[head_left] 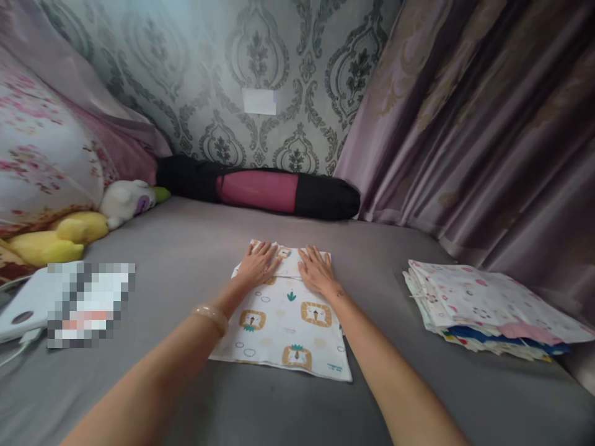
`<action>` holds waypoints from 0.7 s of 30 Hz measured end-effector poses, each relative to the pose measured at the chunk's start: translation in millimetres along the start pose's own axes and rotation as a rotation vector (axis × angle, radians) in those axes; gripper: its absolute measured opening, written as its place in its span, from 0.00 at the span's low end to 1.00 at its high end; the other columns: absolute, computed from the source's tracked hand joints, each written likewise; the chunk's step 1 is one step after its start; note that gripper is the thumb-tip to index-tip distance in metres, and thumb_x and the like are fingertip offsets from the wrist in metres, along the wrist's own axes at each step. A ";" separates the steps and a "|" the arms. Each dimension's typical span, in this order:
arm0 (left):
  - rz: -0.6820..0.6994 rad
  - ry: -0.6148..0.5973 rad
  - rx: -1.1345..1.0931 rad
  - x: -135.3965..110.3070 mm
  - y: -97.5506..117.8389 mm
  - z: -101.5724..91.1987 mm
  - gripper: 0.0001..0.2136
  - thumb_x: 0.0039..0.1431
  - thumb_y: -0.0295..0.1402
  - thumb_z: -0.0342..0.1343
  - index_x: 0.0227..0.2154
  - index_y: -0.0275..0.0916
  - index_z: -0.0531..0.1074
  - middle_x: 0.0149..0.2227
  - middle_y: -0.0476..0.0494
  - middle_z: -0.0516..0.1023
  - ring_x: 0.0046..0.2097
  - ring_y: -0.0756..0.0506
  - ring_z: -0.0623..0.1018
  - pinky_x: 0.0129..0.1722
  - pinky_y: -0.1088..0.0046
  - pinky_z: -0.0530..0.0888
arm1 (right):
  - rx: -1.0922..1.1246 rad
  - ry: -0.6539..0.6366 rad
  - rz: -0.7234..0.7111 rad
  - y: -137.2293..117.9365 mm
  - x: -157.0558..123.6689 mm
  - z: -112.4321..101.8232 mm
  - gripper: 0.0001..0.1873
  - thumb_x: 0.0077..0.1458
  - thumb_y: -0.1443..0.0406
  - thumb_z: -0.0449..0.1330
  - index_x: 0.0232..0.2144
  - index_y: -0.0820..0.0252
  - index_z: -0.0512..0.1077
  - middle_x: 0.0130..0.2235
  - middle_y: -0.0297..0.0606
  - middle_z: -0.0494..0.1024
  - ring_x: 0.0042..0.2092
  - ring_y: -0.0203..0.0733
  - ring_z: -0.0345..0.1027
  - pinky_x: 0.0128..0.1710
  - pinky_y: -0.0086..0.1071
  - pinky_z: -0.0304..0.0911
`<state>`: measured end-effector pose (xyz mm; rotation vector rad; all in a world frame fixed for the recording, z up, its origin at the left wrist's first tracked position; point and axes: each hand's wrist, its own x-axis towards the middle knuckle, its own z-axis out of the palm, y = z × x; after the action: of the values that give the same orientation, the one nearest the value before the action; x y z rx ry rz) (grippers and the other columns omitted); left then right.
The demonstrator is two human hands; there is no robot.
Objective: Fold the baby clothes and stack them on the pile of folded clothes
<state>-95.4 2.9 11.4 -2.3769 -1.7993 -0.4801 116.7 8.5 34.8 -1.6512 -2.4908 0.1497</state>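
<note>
A white cloth point(274, 316) printed with lion faces, clouds and green leaves lies flat on the grey bed sheet. Its far end is folded over toward me, making a band across the top. On the left part of that band rests my left hand point(260, 263), palm down with the fingers stretched out. My right hand point(317, 267) lies flat on the right part in the same way. Both hands touch the cloth without gripping it. A pale bangle point(210, 317) circles my left forearm.
To the right sits a stack of folded printed cloths point(493, 303). A long black and maroon bag point(258, 189) lies along the patterned wall. Plush toys point(127, 201) and a floral pillow point(41, 142) are at the left, near a white device with a cable point(35, 303). Purple curtains point(446, 111) hang right.
</note>
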 end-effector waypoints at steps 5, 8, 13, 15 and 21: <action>0.015 -0.034 -0.005 2.4 -4.3 4.3 0.25 0.66 0.46 0.35 0.61 0.41 0.59 0.63 0.38 0.62 0.64 0.38 0.60 0.62 0.49 0.54 | -0.027 0.025 0.000 0.8 -0.4 6.4 0.28 0.65 0.57 0.39 0.65 0.53 0.52 0.68 0.38 0.48 0.68 0.46 0.36 0.64 0.52 0.32; 0.021 -0.056 -0.007 2.6 -5.3 2.3 0.25 0.67 0.46 0.36 0.61 0.42 0.58 0.63 0.37 0.61 0.64 0.39 0.60 0.62 0.50 0.53 | -0.013 0.009 0.003 1.2 0.9 4.5 0.28 0.65 0.57 0.39 0.65 0.54 0.52 0.68 0.38 0.47 0.68 0.46 0.36 0.64 0.52 0.31; 0.035 -0.032 0.030 -6.4 1.2 -11.6 0.26 0.67 0.46 0.35 0.61 0.39 0.59 0.64 0.34 0.60 0.65 0.37 0.57 0.63 0.48 0.50 | 0.039 -0.041 -0.043 0.2 -6.9 -6.5 0.28 0.65 0.56 0.39 0.66 0.53 0.50 0.69 0.39 0.43 0.69 0.46 0.32 0.64 0.54 0.31; 0.035 -0.032 0.035 -13.2 5.7 -16.3 0.27 0.66 0.48 0.36 0.61 0.39 0.58 0.64 0.34 0.59 0.66 0.36 0.56 0.63 0.48 0.48 | 0.050 -0.050 -0.087 -5.2 -14.7 -9.5 0.28 0.65 0.55 0.40 0.65 0.51 0.50 0.69 0.38 0.42 0.69 0.48 0.30 0.64 0.55 0.30; 0.015 -0.084 -0.016 -28.7 10.7 -8.3 0.29 0.64 0.52 0.36 0.63 0.43 0.56 0.65 0.35 0.58 0.65 0.34 0.56 0.61 0.46 0.51 | 0.062 -0.065 -0.124 -24.6 -34.3 -5.3 0.26 0.65 0.56 0.40 0.64 0.46 0.52 0.69 0.35 0.44 0.69 0.51 0.30 0.63 0.59 0.29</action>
<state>-93.6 -28.8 11.0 -2.4546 -1.8169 -0.3996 108.4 -32.7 41.8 -1.4874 -2.5994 0.2669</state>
